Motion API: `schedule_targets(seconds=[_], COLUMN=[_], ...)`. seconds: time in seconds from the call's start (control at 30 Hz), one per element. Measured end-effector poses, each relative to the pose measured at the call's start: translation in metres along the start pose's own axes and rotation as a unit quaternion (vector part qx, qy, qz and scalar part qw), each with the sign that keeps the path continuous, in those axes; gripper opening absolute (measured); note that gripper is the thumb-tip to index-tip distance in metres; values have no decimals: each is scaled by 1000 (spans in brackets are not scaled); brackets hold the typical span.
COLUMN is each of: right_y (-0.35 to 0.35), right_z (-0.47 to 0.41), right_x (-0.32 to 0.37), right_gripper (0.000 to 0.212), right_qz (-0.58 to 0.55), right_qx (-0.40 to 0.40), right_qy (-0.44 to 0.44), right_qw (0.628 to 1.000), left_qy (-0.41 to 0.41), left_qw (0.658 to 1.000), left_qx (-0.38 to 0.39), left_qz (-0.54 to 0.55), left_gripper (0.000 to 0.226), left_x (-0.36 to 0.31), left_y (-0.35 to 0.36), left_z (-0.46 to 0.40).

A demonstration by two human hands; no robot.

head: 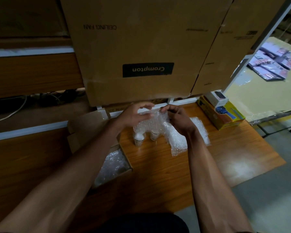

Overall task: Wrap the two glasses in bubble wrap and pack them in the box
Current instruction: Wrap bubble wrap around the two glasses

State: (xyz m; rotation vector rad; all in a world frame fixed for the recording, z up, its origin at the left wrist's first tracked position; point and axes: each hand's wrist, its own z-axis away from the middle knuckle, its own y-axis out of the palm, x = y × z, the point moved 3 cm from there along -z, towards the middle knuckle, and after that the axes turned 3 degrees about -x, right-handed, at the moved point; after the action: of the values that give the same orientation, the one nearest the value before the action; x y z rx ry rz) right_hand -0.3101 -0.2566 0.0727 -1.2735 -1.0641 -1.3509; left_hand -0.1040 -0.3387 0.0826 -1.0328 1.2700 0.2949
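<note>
Wooden tabletop [166, 174] under stacked brown cartons; two small clear glasses [146, 137] stand upright side by side, open cardboard box [97, 148] lined with wrap just left. Left hand [133, 115] and right hand [178, 116] pinch a clear bubble wrap sheet [158, 120] above the glasses, fingers curled on its top edge.

Clear bubble wrap [151, 121], wood-grain orange-brown table [166, 169], brown cardboard box [84, 130], yellow-and-blue carton [222, 115].

Two clear glasses [146, 137] stand upright beneath lifted bubble wrap [155, 119], beside the open box [111, 163]
</note>
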Motion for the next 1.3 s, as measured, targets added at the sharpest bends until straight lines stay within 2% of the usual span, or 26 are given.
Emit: schedule_targets(seconds=[0.07,0.13,0.17,0.23,0.27,0.4,0.5,0.53,0.67,0.77,0.9,0.93,1.03,1.2,1.3], right_y=[2,3,4,11,15,33,37,36,32,32,33,34,35,35,37], right_z=[-6,-9,-8,-3,2,7,-3,-5,-9,-12,-10,-10,-10,-6,-3], right_x=[-2,-3,-3,-4,-6,-14,-22,-23,-20,-18,-21,-21,-20,-15,-11], right_gripper=[32,25,31,56,61,25,44,43,10,34,50,47,24,30,28], right_qz=[-20,-76,-108,-146,-148,-157,-149,-142,-76,-44,-63,-66,-36,-6,-17], right_qx=[10,-14,-14,41,64,75,18,0,-9,-3,20,28,24,-12,-21], right_qy=[6,23,33,57,65,68,70,65,20,-5,18,16,-9,-21,-27], right_qw=[1000,997,993,987,985,982,986,988,997,999,998,997,999,1000,999], left_qy=[-18,-41,-47,-76,-93,-133,-147,-147,-141,-147,-157,-158,-159,-171,-174], left_qw=[999,999,998,992,987,973,965,964,961,958,952,951,945,913,928], left_qx=[25,11,-5,-34,-44,-70,-66,-60,-64,-69,-96,-103,-100,-77,-79], left_qz=[-12,19,43,98,124,177,207,214,231,236,247,245,268,363,319], left_gripper=[41,30,24,16,16,18,23,26,23,26,34,34,28,23,2], left_x=[4,7,7,11,13,18,20,22,29,27,31,31,31,33,35], left_y=[2,4,4,5,5,11,14,13,10,8,6,6,6,6,9], left_z=[-4,-5,-4,-2,-1,1,4,4,6,7,6,6,7,13,15])
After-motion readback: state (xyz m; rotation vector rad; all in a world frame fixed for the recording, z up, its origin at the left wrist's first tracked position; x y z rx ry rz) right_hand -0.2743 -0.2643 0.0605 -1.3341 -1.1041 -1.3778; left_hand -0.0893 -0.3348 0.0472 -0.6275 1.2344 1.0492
